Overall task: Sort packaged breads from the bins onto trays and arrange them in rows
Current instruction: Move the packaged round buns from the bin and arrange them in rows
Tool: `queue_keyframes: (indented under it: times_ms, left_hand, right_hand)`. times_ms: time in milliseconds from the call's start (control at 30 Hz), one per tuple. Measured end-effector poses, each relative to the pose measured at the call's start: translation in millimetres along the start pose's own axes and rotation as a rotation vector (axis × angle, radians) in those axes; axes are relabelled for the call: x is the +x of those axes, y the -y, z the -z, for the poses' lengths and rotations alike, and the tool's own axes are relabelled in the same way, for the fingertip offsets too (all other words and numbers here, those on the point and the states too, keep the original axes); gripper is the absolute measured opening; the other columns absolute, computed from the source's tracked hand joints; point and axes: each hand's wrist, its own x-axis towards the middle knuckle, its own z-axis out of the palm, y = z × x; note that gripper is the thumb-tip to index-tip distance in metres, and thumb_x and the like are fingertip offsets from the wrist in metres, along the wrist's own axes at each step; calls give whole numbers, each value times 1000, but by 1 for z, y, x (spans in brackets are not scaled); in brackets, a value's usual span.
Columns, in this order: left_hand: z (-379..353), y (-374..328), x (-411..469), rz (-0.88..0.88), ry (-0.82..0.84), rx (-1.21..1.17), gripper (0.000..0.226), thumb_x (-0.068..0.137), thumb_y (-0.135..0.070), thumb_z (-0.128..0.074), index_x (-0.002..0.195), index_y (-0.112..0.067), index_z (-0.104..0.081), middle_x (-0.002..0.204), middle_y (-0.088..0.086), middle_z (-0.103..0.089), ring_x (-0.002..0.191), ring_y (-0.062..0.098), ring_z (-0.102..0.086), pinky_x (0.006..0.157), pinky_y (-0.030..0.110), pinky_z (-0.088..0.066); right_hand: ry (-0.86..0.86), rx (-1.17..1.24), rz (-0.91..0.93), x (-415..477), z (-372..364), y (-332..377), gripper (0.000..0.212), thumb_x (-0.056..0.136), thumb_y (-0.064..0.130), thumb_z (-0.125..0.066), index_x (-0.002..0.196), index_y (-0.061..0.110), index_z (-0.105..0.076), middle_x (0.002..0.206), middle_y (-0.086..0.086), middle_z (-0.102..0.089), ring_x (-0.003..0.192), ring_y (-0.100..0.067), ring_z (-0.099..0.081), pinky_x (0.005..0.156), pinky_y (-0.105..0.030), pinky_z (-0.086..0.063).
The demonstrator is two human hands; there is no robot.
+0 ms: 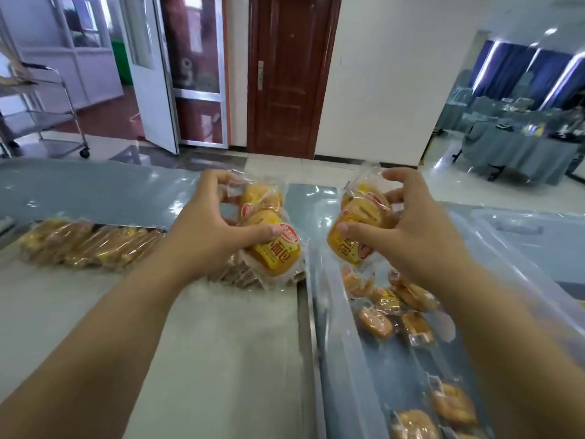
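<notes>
Golden buns (272,245) in clear yellow-labelled packs; left grip (205,226), right grip (411,229) each clutch some

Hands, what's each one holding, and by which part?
The left hand grips bread packets, fingers at the top edge, thumb across the front. The right hand grips a second bunch round its middle.

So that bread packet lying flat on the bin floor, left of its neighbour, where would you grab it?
From straight above, pinching the bread packet across the bun's middle. It lies flat with its top uncovered and bare bin floor on its left, so there's room.
</notes>
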Motion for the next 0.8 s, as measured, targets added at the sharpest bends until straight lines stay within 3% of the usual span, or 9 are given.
queue_keyframes:
  times_ms: [233, 367, 500, 600, 800]
  left_hand:
    - [118, 75, -32, 93, -10, -48, 80, 39, -53, -89, 103, -43, -42, 115, -6, -60, 96, 15, -66, 79, 40, -58]
    - [167, 115, -48, 180, -21, -57, 79, 47, -39, -90, 111, -36, -43, 111, -6, -61, 93, 14, -66, 81, 41, -57]
    - [202, 154, -62, 284, -36, -22, 76, 59, -29, -85, 118, -36, -38, 115, -8, -56, 93, 17, -64, 82, 40, -56]
    - [226, 184, -69, 343, -73, 12, 79, 63, -27, -85, 124, -33, -35, 117, -7, -53, 94, 17, -62, 84, 40, -54]
    - [286, 241, -87, 428, -190, 51, 74, 64, -24, -86, 119, -31, -37, 119, -3, -52, 93, 15, -62, 74, 32, -53]
  right_hand:
    - [120, -98, -28, -21, -114, 78, 92, 66, 42, -83, 138, 34, -25, 90, 20, -47, 84, -5, -60, 81, -32, -53]
    - [230, -187, -54, -30, -176, 101, 99, 65, 46, -83, 142, 30, -23, 111, 13, -48, 103, -14, -57, 91, -37, -49]
    - [371, -213, -70, -31, -232, 110, 92, 65, 51, -81, 138, 31, -28, 124, 7, -56, 103, -16, -59, 88, -38, -53]
    - [475, -251, -66, -24, -270, 115, 90, 64, 54, -79, 136, 31, -30, 120, 4, -58, 100, -17, -60, 85, -40, -54]
    - [596, -323, -29, -12, -344, 144, 87, 68, 51, -78, 138, 28, -31, 113, 1, -59, 94, -19, -61, 81, -41, -55]
